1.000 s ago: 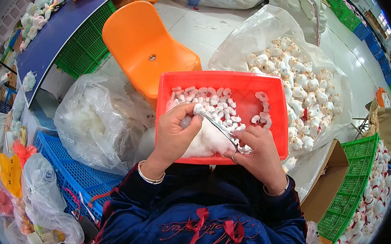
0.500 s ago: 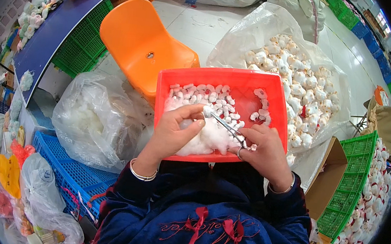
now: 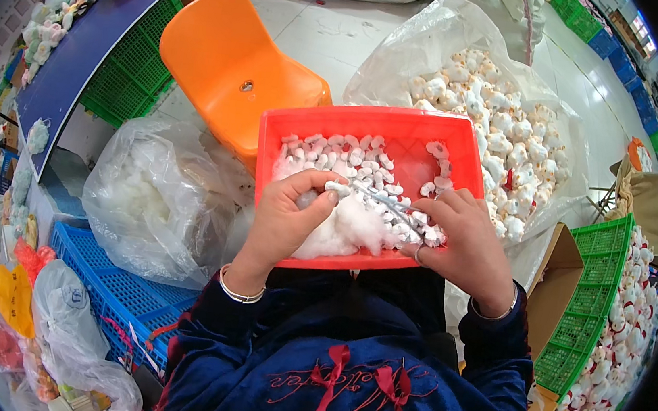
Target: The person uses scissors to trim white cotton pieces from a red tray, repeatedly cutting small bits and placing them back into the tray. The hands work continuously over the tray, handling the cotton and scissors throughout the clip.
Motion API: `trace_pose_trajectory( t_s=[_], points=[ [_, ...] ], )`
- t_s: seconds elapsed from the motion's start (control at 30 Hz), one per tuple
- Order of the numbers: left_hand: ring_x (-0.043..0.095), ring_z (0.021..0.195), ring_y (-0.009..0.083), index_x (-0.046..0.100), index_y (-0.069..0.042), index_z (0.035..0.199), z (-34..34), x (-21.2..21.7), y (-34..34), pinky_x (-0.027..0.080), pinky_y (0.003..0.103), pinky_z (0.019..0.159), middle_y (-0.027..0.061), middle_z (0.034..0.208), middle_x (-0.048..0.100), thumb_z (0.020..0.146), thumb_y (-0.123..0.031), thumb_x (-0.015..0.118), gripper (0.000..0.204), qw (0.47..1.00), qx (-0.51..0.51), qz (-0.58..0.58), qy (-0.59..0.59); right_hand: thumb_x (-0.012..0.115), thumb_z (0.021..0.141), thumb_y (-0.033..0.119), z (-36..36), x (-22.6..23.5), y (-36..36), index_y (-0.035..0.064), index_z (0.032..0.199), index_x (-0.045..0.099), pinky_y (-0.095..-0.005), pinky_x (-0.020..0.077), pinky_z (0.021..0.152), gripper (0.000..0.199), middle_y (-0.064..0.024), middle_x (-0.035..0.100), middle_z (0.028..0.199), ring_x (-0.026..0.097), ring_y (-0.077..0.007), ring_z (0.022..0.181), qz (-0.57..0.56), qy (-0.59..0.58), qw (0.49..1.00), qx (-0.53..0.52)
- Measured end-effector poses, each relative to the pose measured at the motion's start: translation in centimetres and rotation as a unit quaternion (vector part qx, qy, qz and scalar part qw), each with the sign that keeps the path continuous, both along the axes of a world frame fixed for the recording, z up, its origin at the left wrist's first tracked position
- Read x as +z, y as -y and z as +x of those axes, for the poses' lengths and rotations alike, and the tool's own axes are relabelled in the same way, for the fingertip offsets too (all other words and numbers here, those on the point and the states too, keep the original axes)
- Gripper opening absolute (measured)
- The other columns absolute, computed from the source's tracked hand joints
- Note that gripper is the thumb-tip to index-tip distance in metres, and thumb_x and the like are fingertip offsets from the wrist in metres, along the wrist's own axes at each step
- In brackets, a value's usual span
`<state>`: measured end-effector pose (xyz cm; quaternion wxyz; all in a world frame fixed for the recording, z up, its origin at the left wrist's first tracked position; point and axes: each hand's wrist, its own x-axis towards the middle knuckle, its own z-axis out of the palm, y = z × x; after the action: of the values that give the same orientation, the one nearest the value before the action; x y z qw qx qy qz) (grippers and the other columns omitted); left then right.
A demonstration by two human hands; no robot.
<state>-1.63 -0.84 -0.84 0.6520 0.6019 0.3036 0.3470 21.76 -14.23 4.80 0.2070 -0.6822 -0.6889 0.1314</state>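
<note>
Above a red plastic tray, my left hand pinches a small white fabric piece between thumb and fingertips. My right hand grips metal forceps with scissor-like ring handles. Their slim jaws reach left to the piece; whether the tips are inside it I cannot tell. A fluffy heap of white stuffing lies in the tray below my hands. Behind it are several small curved white pieces, with a short row of them along the tray's right side.
An orange chair stands behind the tray. Left of it sits a clear bag of stuffing on a blue crate. At the right are a large clear bag of white plush parts, a cardboard box and a green crate.
My right hand has moved slightly right with the forceps, which now lie flatter and look blurred. My left hand still pinches the small piece. The whole view has shifted slightly.
</note>
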Motion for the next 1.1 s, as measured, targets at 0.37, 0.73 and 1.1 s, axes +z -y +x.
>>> trace_pose_trajectory(
  t_s=[0.37, 0.73, 1.1],
  points=[
    [0.048, 0.071, -0.0019, 0.076, -0.002, 0.115, 0.0, 0.5, 0.2, 0.037, 0.015, 0.063, -0.0070, 0.086, 0.063, 0.095, 0.001, 0.064, 0.024, 0.999, 0.024, 0.022, -0.005, 0.084, 0.074, 0.024, -0.7, 0.2, -0.1, 0.0114, 0.110, 0.073, -0.0414, 0.0414, 0.082, 0.040, -0.0074, 0.065, 0.098, 0.060, -0.0278, 0.101, -0.024, 0.035, 0.999, 0.010],
    [0.053, 0.067, 0.0034, 0.073, 0.001, 0.116, 0.3, 0.2, 0.8, 0.041, 0.020, 0.061, -0.0004, 0.083, 0.066, 0.098, -0.003, 0.066, 0.020, 0.998, -0.046, -0.027, 0.022, 0.085, 0.079, 0.022, -0.6, -0.9, -0.6, 0.0023, 0.106, 0.074, -0.0399, 0.0503, 0.071, 0.035, -0.0139, 0.070, 0.083, 0.069, -0.0311, 0.079, -0.107, -0.183, 0.976, 0.058],
    [0.065, 0.093, 0.0084, 0.071, 0.004, 0.118, -0.2, -0.5, 0.1, 0.052, 0.024, 0.083, 0.0020, 0.101, 0.072, 0.094, -0.003, 0.069, 0.025, 0.992, -0.001, 0.116, -0.042, 0.088, 0.083, 0.023, -2.3, -2.4, -0.1, -0.0025, 0.105, 0.075, -0.0270, 0.0457, 0.061, 0.036, -0.0053, 0.066, 0.069, 0.055, -0.0065, 0.067, -0.152, -0.361, 0.920, 0.013]
  ],
)
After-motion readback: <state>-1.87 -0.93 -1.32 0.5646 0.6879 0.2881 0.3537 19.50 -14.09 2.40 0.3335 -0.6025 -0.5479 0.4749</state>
